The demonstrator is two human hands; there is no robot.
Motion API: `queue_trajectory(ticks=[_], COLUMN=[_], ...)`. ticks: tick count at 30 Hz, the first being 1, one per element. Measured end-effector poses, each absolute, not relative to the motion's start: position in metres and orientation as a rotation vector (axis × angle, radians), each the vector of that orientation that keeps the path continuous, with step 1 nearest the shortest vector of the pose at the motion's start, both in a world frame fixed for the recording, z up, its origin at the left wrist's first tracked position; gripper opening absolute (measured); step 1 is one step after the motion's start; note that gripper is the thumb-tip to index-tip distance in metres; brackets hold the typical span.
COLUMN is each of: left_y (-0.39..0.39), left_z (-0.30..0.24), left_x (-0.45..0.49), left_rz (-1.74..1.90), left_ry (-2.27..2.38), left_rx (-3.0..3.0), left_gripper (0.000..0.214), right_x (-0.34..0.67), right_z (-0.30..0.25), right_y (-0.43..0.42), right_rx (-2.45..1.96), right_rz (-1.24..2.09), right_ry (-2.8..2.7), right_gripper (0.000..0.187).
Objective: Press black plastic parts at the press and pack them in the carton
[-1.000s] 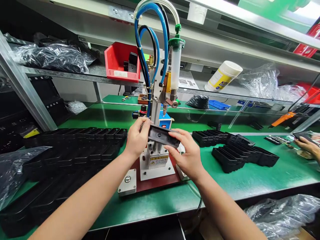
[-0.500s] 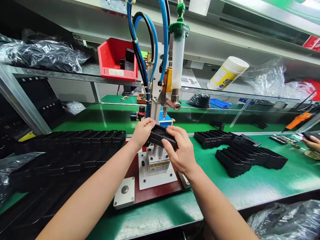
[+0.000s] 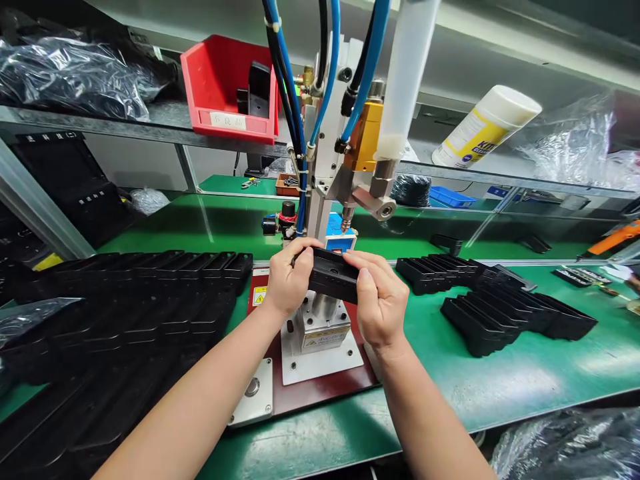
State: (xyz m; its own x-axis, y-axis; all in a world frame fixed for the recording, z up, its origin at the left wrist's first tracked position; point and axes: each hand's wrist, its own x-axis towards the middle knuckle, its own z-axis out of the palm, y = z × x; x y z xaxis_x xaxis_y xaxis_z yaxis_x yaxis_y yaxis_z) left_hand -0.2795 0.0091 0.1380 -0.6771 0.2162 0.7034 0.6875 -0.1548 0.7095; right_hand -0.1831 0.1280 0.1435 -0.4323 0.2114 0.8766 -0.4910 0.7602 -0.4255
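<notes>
A black plastic housing [image 3: 334, 275], long and hollow with a small round hole inside, is held between both my hands. My left hand [image 3: 290, 275] is closed on its left end, thumb on top. Round the right end my right hand [image 3: 381, 297] is closed, thumb against the near side. The part hangs just in front of the bench press machine [image 3: 320, 220], below its copper-coloured nozzle tip [image 3: 346, 223] and above the metal base block [image 3: 325, 333]. My fingers hide both ends of the part.
Rows of black housings [image 3: 150, 320] fill the left of the green bench [image 3: 425, 387]; more black housings [image 3: 520, 310] stand at right. A red bin [image 3: 233, 123] and a yellow-white canister [image 3: 485, 127] sit on the shelf. A button box [image 3: 255, 393] is on the machine's left.
My view has come closer to the machine. Both hands still hold the housing, now more level, and my right hand's fingers have curled further round its right end.
</notes>
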Motion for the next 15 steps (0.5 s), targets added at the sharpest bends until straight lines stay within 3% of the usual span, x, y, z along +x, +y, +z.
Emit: queue_trajectory(ticks=[8, 15], left_y=[0.007, 0.006], left_z=[0.139, 0.136], left_x=[-0.273, -0.269], left_rz=[-1.767, -1.882], left_ry=[-1.884, -1.893], left_rx=[-0.918, -0.888], left_gripper=[0.029, 0.03], right_x=[-0.188, -0.192], right_z=[0.143, 0.136], right_y=[0.138, 0.134], right_rx=[0.266, 0.25], right_rz=[0.967, 0.967], right_ry=[-1.879, -1.787], right_gripper=[0.028, 0.03])
